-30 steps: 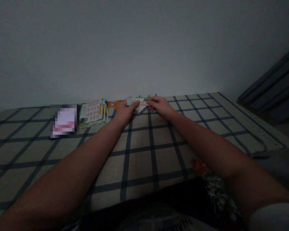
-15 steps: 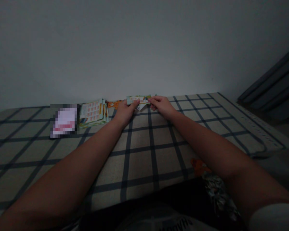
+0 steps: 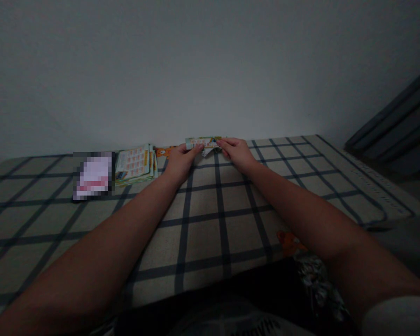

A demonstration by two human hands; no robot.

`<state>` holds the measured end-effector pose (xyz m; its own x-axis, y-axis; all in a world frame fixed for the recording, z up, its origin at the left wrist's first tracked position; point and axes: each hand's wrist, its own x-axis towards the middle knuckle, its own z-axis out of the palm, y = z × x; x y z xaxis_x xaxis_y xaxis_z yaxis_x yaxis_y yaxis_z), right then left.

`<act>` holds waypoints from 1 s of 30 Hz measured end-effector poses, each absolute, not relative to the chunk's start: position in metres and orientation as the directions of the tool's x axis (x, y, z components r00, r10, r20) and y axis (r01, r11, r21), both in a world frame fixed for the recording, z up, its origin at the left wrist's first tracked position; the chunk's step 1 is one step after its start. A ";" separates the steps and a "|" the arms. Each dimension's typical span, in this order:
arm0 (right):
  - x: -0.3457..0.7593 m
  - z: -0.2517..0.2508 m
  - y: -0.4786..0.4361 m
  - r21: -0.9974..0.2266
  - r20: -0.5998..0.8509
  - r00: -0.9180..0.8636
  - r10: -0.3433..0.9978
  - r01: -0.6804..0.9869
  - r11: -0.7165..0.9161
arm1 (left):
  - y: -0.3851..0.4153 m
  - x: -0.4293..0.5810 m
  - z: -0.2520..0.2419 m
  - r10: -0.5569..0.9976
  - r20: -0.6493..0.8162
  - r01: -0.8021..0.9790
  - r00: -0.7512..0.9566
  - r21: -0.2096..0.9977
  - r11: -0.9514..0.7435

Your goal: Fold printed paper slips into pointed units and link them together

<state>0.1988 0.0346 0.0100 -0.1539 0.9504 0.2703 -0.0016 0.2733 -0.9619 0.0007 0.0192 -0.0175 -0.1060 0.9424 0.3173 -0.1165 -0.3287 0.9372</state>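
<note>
A printed paper [image 3: 205, 141], folded and with a pale flap hanging under it, is held between both hands near the far edge of the table. My left hand [image 3: 182, 161] pinches its left part, thumb on top. At its right end, my right hand [image 3: 237, 151] grips the paper between thumb and fingers. To the left of my left hand lies a stack of similar printed sheets [image 3: 135, 163], slightly fanned. The undersides of the held paper and some fingertips are hidden.
Left of the stack is a blurred-out phone-like object [image 3: 94, 176] with a bright screen. The checked cloth [image 3: 203, 238] covers the table up to the grey wall [image 3: 203, 70]. Dark folded fabric [image 3: 399, 121] is at the right.
The held paper has tilted and shifted slightly, and its hanging flap looks smaller. My right hand has risen a little. The stack and the blurred object have stayed put.
</note>
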 end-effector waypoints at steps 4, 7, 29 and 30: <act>0.199 0.010 0.036 -0.968 0.251 -0.165 0.954 -0.033 0.249 | 0.018 0.000 -0.015 0.947 0.306 -0.089 -0.100 0.945 -0.315; 0.200 0.010 0.037 -0.966 0.259 -0.172 0.950 -0.074 0.250 | 0.016 0.001 -0.011 0.947 0.310 -0.083 -0.086 0.945 -0.317; 0.198 0.006 0.040 -0.979 0.192 -0.210 0.959 -0.105 0.173 | 0.017 0.003 -0.011 0.944 0.324 -0.135 -0.062 0.934 -0.330; 0.198 0.006 0.040 -0.980 0.189 -0.201 0.961 -0.104 0.171 | 0.016 0.004 -0.012 0.937 0.345 -0.115 -0.062 0.930 -0.350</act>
<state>0.1983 0.0403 0.0058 -0.2007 0.9613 0.1888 -0.1039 0.1707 -0.9798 0.0035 0.0164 -0.0115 -0.0619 0.9366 0.3450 -0.1147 -0.3500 0.9297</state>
